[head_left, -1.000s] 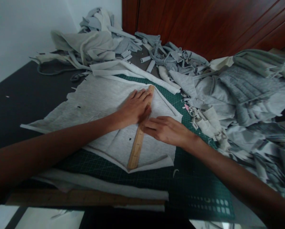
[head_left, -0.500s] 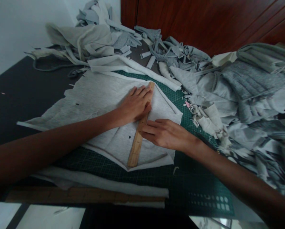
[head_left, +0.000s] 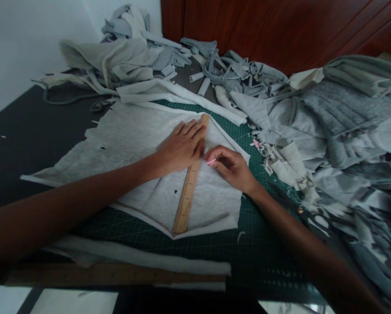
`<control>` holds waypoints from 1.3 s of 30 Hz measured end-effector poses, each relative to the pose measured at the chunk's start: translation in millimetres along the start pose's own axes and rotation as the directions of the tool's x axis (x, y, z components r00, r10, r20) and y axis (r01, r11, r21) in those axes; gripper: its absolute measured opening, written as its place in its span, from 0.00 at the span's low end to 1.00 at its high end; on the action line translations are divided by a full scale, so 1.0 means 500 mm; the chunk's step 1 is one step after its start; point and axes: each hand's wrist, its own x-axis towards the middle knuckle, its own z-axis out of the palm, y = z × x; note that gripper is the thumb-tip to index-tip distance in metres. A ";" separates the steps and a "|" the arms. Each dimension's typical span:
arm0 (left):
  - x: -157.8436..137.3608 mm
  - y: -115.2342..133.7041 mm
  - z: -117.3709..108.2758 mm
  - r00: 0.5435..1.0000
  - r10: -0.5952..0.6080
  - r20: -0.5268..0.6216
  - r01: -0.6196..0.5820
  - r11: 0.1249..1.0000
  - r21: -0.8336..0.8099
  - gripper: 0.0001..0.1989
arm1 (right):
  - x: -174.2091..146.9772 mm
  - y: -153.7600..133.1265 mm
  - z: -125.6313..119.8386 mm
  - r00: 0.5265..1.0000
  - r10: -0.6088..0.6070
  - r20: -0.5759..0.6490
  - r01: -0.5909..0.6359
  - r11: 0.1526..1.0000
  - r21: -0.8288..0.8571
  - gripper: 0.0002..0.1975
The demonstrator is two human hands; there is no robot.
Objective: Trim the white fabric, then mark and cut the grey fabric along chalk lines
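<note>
My left hand (head_left: 184, 146) lies flat with fingers stretched out, pressing on the upper part of a wooden ruler (head_left: 186, 198). Under the ruler a piece of light grey knit fabric (head_left: 139, 135) is spread out, with small dark marks or holes in it. To the right of the ruler, just above the fabric, my right hand (head_left: 232, 168) pinches a small, thin pink and white piece (head_left: 211, 162) between thumb and fingers. It is too small for me to name its kind.
The fabric lies on a green cutting mat (head_left: 241, 139). Fabric scraps (head_left: 332, 109) heap along the right and back. Near the front edge, a second wooden ruler (head_left: 117, 274) lies beside a rolled grey strip (head_left: 156, 259). Scissors (head_left: 313, 218), partly hidden, rest at the right.
My right hand has moved up and away from the ruler, and the pink and white piece in its fingers now shows. My left hand stays on the ruler.
</note>
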 end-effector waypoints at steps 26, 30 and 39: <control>0.013 0.015 -0.010 0.967 0.240 0.084 -0.242 0.970 0.007 0.32 | -0.098 -0.063 0.052 0.989 0.135 -0.055 -0.131 0.989 0.070 0.05; 0.023 0.044 -0.010 0.905 0.399 0.146 -0.399 0.916 -0.031 0.31 | -0.149 -0.112 0.081 0.984 0.152 -0.089 -0.152 0.988 0.001 0.04; 0.027 0.074 -0.015 0.810 0.553 0.196 -0.552 0.831 -0.063 0.30 | -0.127 -0.101 -0.052 0.991 -0.131 -0.011 0.125 0.966 -0.225 0.05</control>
